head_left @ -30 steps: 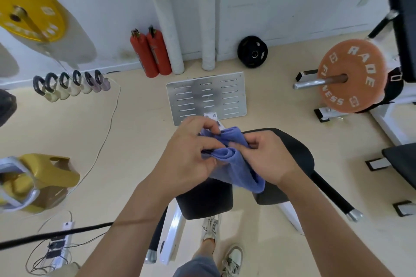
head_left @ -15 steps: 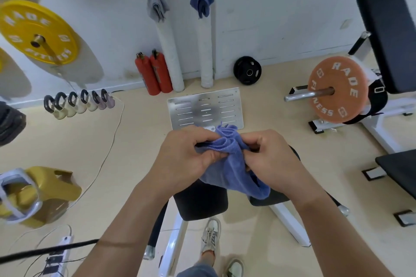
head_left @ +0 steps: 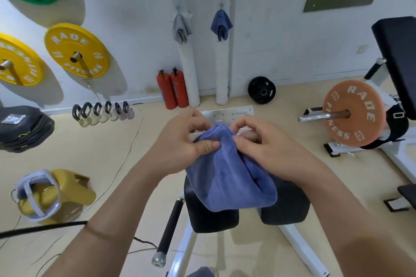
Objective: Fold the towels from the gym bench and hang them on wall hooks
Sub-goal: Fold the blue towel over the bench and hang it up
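Observation:
A folded blue-purple towel [head_left: 227,177] hangs in the air above the black padded gym bench [head_left: 211,213]. My left hand [head_left: 180,144] pinches its upper left corner with thumb and fingers. My right hand [head_left: 261,144] grips the upper right edge, fingers curled into the cloth. On the white wall ahead, a grey towel [head_left: 181,27] hangs from one hook [head_left: 178,8] and a darker blue towel [head_left: 221,24] hangs from a second hook [head_left: 221,4] to its right.
Two red extinguishers [head_left: 172,89] and two white padded posts [head_left: 191,74] stand against the wall. Yellow plates [head_left: 76,50] are mounted at the left, kettlebells [head_left: 102,112] line the floor, an orange plate machine [head_left: 352,113] stands right, a gold object [head_left: 54,193] lies left.
The view has tilted up and the wall hooks now show higher and clearer. Both hands have lifted the towel's top edge and spread slightly apart while still holding it.

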{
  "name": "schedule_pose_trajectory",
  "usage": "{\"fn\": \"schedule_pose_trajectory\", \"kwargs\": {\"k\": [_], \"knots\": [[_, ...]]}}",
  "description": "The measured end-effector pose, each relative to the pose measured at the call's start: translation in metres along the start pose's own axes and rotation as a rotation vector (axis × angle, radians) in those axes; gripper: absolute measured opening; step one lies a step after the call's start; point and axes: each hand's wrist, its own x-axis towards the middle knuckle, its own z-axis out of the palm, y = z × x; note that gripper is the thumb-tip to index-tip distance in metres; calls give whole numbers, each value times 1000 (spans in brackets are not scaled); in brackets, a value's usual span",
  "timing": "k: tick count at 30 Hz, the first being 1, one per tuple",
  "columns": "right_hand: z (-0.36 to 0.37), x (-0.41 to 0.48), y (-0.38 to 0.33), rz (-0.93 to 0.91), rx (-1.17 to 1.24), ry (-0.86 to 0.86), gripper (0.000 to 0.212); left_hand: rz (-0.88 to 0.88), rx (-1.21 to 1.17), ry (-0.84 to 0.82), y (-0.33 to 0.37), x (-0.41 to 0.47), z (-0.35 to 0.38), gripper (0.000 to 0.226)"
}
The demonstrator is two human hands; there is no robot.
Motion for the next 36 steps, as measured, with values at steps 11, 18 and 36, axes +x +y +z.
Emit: {"fn": "schedule_pose_trajectory", "kwargs": {"k": [11, 18, 36], "knots": [[24, 60, -52, -139, -65, 52, 19, 94, 140, -47, -16, 5, -89, 33], [113, 127, -88, -171, -185, 202, 14, 90, 329, 14, -106, -18, -181, 8], [274, 307, -210, -219, -120, 102, 18, -34, -466, -35, -188, -1, -404, 53]]}}
